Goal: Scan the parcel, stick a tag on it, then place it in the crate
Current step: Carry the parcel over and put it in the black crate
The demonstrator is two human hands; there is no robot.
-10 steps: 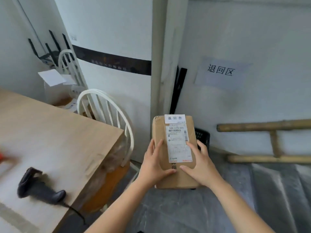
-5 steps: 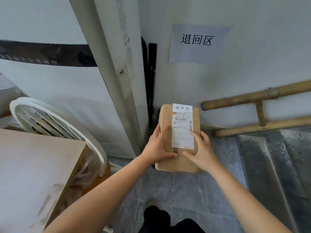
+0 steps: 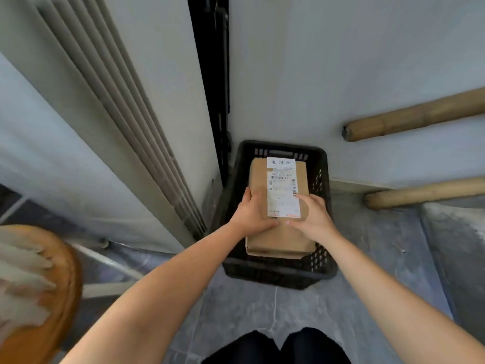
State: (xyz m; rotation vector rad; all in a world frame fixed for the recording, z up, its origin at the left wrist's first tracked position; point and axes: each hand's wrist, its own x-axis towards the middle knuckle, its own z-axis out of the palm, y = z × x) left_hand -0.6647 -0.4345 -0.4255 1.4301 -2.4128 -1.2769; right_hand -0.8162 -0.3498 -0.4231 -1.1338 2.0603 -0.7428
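A brown cardboard parcel (image 3: 278, 232) is held over a black plastic crate (image 3: 321, 261) that sits on the grey floor (image 3: 249, 311) against the white wall (image 3: 341, 74). The parcel is inside the crate's rim, and I cannot tell if its bottom touches the crate yet.

The left hand (image 3: 252, 214) has its grip on the left side of the parcel, with the thumb lying on top. The right hand (image 3: 313, 216) has its grip on the right side, with fingers spread over the top. Both grips are closed on the parcel.

A white shipping label (image 3: 282, 193) with a barcode is stuck on top of the parcel. A small white tag (image 3: 280, 162) with printed characters sits at the far end, just above the label.

Two bamboo poles (image 3: 420, 114) lie near the wall on the right. A round wooden stool (image 3: 52, 285) is on the left.
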